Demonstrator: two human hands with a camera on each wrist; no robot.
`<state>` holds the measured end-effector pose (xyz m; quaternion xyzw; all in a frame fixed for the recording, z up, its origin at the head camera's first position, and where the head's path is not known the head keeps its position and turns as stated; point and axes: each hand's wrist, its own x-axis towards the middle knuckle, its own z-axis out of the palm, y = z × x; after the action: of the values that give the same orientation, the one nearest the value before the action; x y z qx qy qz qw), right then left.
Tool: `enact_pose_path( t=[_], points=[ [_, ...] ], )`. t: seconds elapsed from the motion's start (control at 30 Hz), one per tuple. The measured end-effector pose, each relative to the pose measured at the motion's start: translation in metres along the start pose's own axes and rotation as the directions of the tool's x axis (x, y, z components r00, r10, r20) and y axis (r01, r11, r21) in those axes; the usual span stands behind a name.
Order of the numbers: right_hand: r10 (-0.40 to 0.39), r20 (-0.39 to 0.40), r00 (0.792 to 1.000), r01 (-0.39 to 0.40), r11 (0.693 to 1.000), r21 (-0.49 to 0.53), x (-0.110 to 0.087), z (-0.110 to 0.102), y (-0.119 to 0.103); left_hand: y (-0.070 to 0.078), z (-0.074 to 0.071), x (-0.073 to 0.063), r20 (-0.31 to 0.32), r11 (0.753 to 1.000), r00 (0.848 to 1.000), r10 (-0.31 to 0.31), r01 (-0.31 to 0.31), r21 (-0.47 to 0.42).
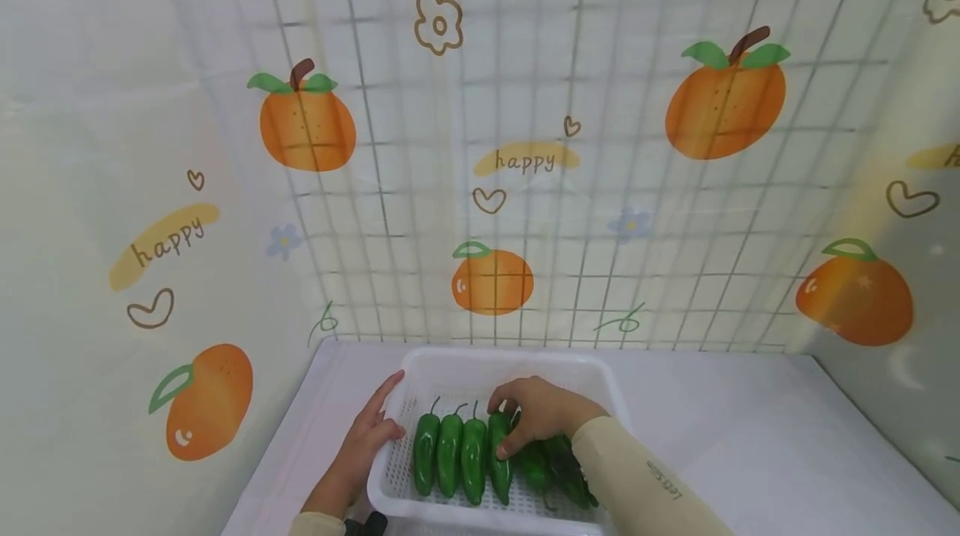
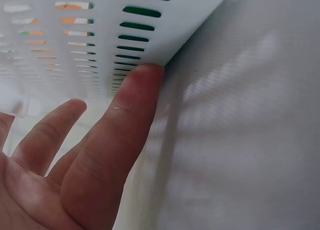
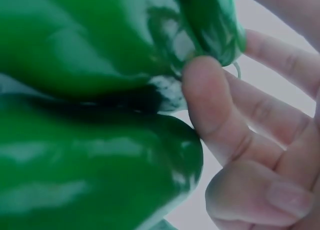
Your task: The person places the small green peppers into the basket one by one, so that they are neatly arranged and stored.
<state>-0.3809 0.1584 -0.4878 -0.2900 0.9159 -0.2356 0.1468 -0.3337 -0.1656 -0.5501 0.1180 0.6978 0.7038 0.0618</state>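
Note:
A white perforated plastic basket [image 1: 558,363] stands on the table with several green peppers in it. Three green peppers [image 1: 448,454] lie side by side at the left, stems toward the far wall. My right hand [image 1: 542,409] holds the fourth pepper [image 1: 498,476] of that row, thumb on its near side and fingers by its stem end. Under the right forearm, more peppers [image 1: 534,468] lie jumbled and partly hidden. My left hand [image 1: 363,440] rests against the basket's left side; in the left wrist view its extended fingers [image 2: 122,120] touch the slotted outer wall.
The basket sits on a white-covered table [image 1: 720,428] near the back wall. Behind it hangs a pale curtain [image 1: 637,286] printed with oranges over a wire grid, and similar sheets stand at both sides. A dark object [image 1: 372,523] shows by the left wrist.

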Motion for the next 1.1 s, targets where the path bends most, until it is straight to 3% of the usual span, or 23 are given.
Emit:
enact_pose_path(
  t=[0.23,0.67,1.1],
  points=[
    [-0.01,-0.011,1.0,0.009,1.0,-0.029,0.002,0.0,-0.008,0.002,-0.006,-0.003,-0.007,1.0,1.0,0.009,-0.009,0.014],
    [0.016,0.021,1.0,-0.015,1.0,-0.023,0.0,0.003,-0.008,0.003,-0.003,-0.008,0.011,1.0,1.0,-0.002,0.002,-0.017],
    [0.006,-0.09,0.996,-0.006,1.0,0.0,-0.011,-0.021,-0.011,0.002,-0.001,0.001,0.017,1.0,1.0,0.006,-0.005,-0.024]
  ],
)
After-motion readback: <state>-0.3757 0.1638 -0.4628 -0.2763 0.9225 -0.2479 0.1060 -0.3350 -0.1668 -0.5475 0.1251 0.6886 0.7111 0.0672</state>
